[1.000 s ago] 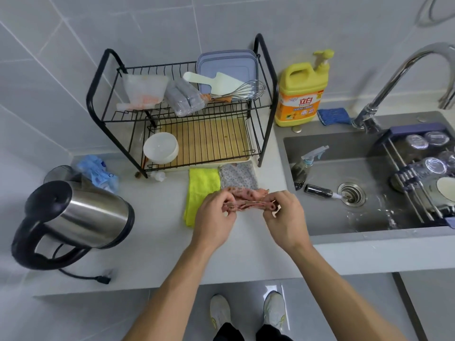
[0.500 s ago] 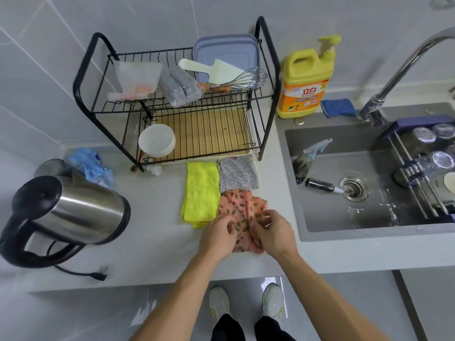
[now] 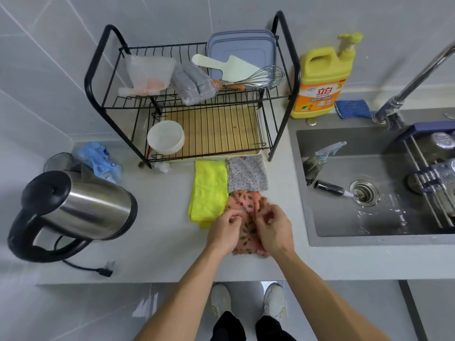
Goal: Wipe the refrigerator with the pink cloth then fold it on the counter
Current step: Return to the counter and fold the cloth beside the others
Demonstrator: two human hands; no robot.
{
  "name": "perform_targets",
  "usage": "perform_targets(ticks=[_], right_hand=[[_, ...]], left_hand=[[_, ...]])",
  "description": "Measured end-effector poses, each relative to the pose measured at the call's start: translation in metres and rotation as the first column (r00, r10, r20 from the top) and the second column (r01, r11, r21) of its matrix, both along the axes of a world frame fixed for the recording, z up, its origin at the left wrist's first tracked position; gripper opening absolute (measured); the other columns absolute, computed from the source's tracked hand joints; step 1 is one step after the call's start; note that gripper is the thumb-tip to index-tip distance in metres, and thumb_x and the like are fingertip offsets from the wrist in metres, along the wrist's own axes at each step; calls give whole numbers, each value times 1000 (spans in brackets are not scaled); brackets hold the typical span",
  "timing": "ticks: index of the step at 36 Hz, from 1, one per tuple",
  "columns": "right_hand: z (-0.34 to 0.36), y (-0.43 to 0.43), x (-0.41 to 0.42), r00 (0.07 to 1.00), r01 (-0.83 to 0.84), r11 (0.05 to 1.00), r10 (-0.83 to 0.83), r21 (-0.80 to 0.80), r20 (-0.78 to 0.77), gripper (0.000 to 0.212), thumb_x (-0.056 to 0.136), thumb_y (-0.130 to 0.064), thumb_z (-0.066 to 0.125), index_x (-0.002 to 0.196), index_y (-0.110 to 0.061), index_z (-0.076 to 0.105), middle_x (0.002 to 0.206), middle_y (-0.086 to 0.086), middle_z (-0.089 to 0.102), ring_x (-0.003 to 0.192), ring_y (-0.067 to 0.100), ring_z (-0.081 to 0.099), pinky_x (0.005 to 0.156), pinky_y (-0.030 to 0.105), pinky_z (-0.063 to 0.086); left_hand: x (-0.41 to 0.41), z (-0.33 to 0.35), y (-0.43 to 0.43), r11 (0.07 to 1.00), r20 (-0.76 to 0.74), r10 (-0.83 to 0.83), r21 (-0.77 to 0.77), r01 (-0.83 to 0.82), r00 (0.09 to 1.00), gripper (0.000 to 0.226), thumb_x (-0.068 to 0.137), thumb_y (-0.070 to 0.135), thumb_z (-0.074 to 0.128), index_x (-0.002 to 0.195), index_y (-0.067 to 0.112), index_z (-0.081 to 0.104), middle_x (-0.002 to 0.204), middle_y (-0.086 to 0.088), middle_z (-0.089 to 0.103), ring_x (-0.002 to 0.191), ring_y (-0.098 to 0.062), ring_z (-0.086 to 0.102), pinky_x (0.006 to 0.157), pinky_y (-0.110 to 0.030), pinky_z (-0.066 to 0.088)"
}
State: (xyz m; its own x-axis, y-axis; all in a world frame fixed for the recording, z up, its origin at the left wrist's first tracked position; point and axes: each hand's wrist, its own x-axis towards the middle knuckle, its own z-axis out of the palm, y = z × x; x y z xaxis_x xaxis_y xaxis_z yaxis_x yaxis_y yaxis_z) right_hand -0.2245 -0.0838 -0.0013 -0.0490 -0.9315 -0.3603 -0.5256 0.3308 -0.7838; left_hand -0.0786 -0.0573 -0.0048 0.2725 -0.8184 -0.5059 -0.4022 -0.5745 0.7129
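Observation:
The pink cloth (image 3: 243,201), printed with brown leaves, lies on the grey counter (image 3: 160,217) near its front edge, just left of the sink. My left hand (image 3: 224,231) rests on the cloth's left side and my right hand (image 3: 272,230) on its right side. Both have curled fingers pinching the fabric close together near the cloth's middle. My hands cover part of the cloth. No refrigerator is in view.
A yellow cloth (image 3: 209,190) and a grey patterned cloth (image 3: 247,173) lie touching the pink one. Behind them stands a black dish rack (image 3: 283,77). A steel kettle (image 3: 81,205) sits at the left and the sink (image 3: 344,217) at the right, with a yellow detergent bottle (image 3: 320,87) behind it.
A second ago both hands held the bunched pink cloth above the counter. They laid it flat beside the yellow cloth and now pinch it near its middle.

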Motion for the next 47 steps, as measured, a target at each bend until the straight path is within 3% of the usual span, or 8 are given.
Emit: perform_targets(ticks=[5,11,18,22,31,39,43,47], right_hand=[[-5,-7,0,988,150,982,-152,113,1,27,93,-25,78,109,-22,56,97,-4,64,90,21,64,83,36,53],[-4,-15,-1,980,193,977,-196,92,29,11,93,-21,74,83,-21,70,86,-3,70,86,22,68,82,36,55],[-8,-1,9,993,111,994,-111,-3,30,15,95,-23,76,96,-18,62,95,-3,67,87,15,63,81,33,51],[-13,-5,8,980,200,975,-200,93,-12,30,94,-33,78,112,-21,57,95,-4,65,89,21,64,85,39,54],[-18,-28,1,933,342,914,-358,217,37,14,98,-30,73,97,-16,71,96,4,73,87,26,68,87,39,57],[5,-4,12,996,-26,987,39,-157,80,10,95,-13,73,88,-20,72,103,-5,58,101,13,60,93,25,47],[20,19,22,940,-302,939,322,-163,110,20,94,-9,73,91,-29,72,100,-9,66,91,2,66,75,20,56],[19,36,12,940,-284,952,299,-109,164,16,96,-7,71,98,-23,71,103,-7,72,89,5,69,72,20,58]], left_hand=[[-3,-2,-8,998,-50,-51,37,53,997,26,104,22,53,120,30,72,120,6,73,99,-8,68,90,-28,54],[-1,-7,-3,999,-60,9,33,-7,998,24,101,18,55,102,35,72,109,10,74,86,2,66,93,-34,56],[-3,-4,-7,993,-184,119,27,-116,976,22,88,49,53,97,41,71,118,11,75,111,-16,71,105,-42,54],[0,-9,-7,994,-215,105,64,-94,971,14,86,45,54,89,43,68,108,10,77,101,-17,75,99,-47,57],[2,-10,2,993,-222,108,77,-93,969,18,88,35,54,88,41,71,116,4,76,110,-18,71,102,-45,56],[1,-10,0,972,-355,235,81,-220,905,38,83,63,55,97,37,80,104,1,81,103,-27,75,97,-50,59],[3,13,1,936,-535,352,184,-301,768,49,109,54,43,116,21,80,105,0,80,90,-21,76,71,-30,60],[17,-12,17,931,-323,364,109,-348,873,49,78,56,77,109,18,77,95,-3,80,89,-29,76,82,-51,65]])
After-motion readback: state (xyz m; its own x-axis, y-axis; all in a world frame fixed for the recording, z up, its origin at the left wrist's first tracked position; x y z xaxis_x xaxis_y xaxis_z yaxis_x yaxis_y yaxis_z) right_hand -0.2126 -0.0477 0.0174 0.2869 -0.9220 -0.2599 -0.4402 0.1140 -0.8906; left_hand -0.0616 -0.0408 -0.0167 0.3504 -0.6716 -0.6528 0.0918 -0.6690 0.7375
